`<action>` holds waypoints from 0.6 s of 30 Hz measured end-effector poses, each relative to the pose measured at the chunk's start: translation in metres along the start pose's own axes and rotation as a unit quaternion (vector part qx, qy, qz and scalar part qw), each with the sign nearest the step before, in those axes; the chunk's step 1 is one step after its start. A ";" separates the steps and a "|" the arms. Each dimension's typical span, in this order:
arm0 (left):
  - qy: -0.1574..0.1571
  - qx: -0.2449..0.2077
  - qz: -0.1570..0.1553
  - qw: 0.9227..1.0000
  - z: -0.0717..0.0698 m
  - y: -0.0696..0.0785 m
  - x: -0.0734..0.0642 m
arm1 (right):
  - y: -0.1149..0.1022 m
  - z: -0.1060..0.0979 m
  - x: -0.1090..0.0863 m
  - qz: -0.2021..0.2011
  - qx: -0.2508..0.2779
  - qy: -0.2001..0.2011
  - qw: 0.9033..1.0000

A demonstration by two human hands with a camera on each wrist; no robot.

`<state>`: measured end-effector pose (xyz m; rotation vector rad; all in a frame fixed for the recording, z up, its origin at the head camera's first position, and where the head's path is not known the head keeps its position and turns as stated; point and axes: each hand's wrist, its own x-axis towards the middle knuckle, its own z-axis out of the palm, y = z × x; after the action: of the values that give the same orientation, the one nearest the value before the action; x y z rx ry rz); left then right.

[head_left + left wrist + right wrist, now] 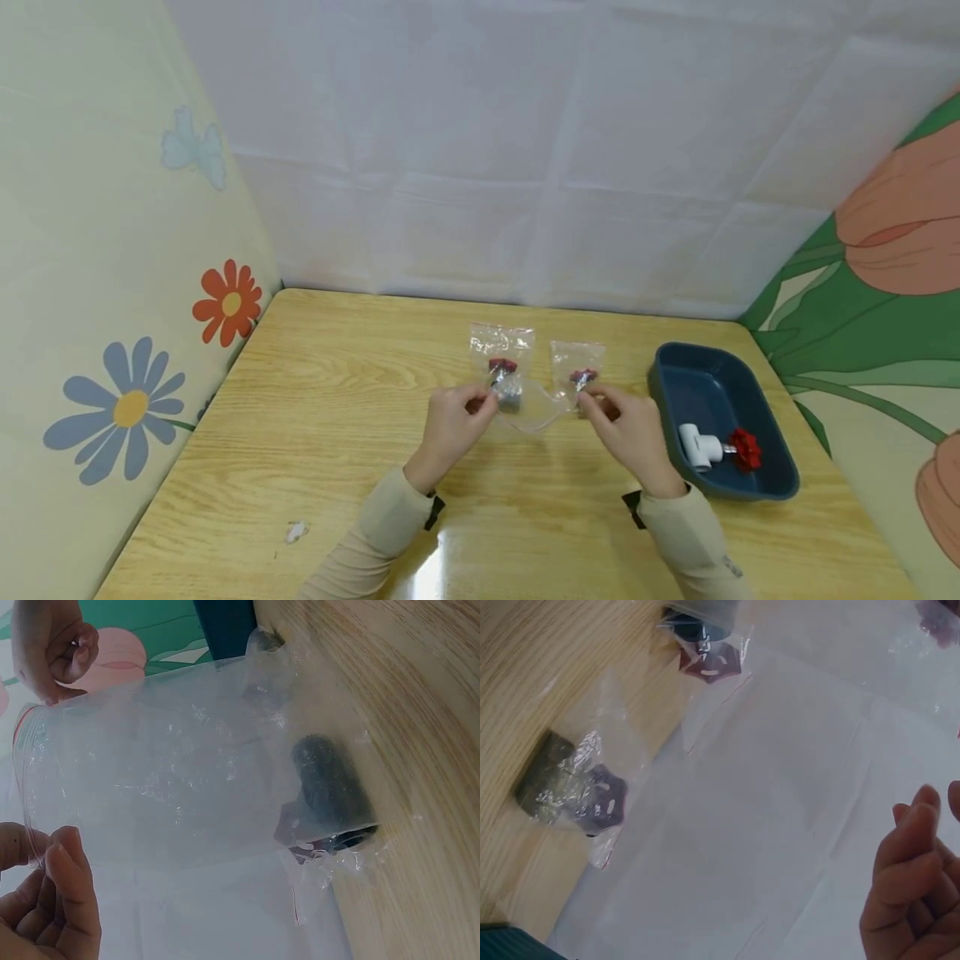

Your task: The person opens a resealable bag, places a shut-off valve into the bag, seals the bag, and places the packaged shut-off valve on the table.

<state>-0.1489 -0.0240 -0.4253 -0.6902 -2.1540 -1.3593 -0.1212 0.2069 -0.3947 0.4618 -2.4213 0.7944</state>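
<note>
Both hands stretch a clear zip bag [172,757] between them above the table, by its edge with a red line. My left hand [457,422] pinches one side of that edge; my right hand [628,433] pinches the other. Through the film and beyond it, two small clear bags lie on the table. The left one [502,337] contains a dark-bodied valve [510,393] with a red handwheel. A similar valve [549,776] with a reddish handwheel [604,801] is in the right one, partly hidden by my right hand in the head view.
A dark blue tray [705,375] stands at the right, close to my right forearm. Inside it lies a white valve [701,447] with a red handwheel [746,450]. The wooden table [337,375] meets a white cloth [450,225] at the back and printed cloths at the sides.
</note>
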 end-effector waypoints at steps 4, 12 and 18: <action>-0.001 0.007 -0.007 1.000 -0.003 -0.001 -0.001 | 0.013 -0.009 -0.002 0.027 -0.033 -0.014 0.999; -0.006 0.003 -0.022 1.000 -0.005 -0.003 -0.001 | 0.047 -0.024 -0.004 0.104 -0.088 -0.074 0.988; -0.002 0.004 -0.016 1.000 -0.006 -0.004 -0.001 | 0.073 -0.042 -0.002 0.164 -0.117 -0.165 0.965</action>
<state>-0.1500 -0.0310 -0.4263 -0.6583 -2.1809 -1.3658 -0.1373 0.2895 -0.3996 0.1023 -2.9084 0.5839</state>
